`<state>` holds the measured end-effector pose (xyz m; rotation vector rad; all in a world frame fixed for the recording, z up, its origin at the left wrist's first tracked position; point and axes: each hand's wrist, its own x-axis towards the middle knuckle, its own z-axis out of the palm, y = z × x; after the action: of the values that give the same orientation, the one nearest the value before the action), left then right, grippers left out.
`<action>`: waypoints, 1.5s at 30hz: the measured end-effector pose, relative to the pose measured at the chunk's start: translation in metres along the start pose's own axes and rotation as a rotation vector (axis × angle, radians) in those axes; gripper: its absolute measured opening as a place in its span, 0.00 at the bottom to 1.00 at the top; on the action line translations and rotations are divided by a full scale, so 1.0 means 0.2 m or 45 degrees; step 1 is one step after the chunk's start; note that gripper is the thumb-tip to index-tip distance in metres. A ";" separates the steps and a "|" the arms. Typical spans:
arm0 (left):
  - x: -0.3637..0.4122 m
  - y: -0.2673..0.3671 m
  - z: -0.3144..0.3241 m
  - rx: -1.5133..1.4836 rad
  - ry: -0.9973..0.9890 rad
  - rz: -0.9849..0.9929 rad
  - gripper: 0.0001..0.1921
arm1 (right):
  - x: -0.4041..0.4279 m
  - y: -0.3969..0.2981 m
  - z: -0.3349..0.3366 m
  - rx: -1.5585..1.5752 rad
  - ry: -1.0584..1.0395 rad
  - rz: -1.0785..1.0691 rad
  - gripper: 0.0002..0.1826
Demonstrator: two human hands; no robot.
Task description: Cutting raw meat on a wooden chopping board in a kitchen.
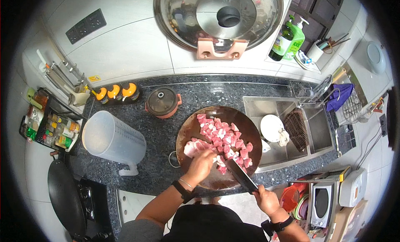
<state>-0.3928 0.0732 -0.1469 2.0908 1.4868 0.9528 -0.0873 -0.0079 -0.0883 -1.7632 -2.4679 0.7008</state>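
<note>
A round brown cutting board [215, 181] lies on the dark stone counter, near its front edge. Cubes of raw meat [223, 132] are heaped over its middle and right side. My left hand [201, 165] presses on a strip of raw meat at the heap's near side, fingers bent. Beyond those fingers a larger uncut piece of meat [195, 146] rests on the board's left. In my right hand [265, 198] is the handle of a cleaver [240, 175]. Its blade points up and left, the tip end beside the meat under my left fingertips.
Left of the board stand a translucent measuring jug [129, 142] and a small lidded pot [162, 103]. A steel sink [272, 157] holding a white bowl [271, 126] and a brown cloth [296, 129] adjoins the right. A black wok [65, 198] sits at far left.
</note>
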 end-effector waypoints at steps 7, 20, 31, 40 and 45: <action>0.12 -0.27 -0.11 0.309 -0.066 -0.046 0.14 | 0.12 -0.09 0.01 -0.081 -0.174 -0.173 0.12; 0.00 -0.26 -0.23 -1.476 0.265 -0.951 0.06 | 0.39 -0.09 0.06 -0.123 -0.046 -0.029 0.14; -0.22 -0.22 -0.24 -1.664 0.383 -0.827 0.16 | 0.37 -0.13 0.05 -0.008 0.017 0.013 0.16; 0.23 -0.14 -0.24 -1.554 0.344 -0.541 0.15 | 0.34 -0.14 0.05 0.003 0.055 0.043 0.15; 0.14 -0.21 -0.28 -1.287 -0.076 -0.261 0.13 | 0.30 -0.11 0.04 0.078 0.134 0.018 0.14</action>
<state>-0.4563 0.1099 -0.1279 1.1925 0.8524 1.1959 -0.1296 0.0375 -0.1015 -1.7499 -2.3439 0.6588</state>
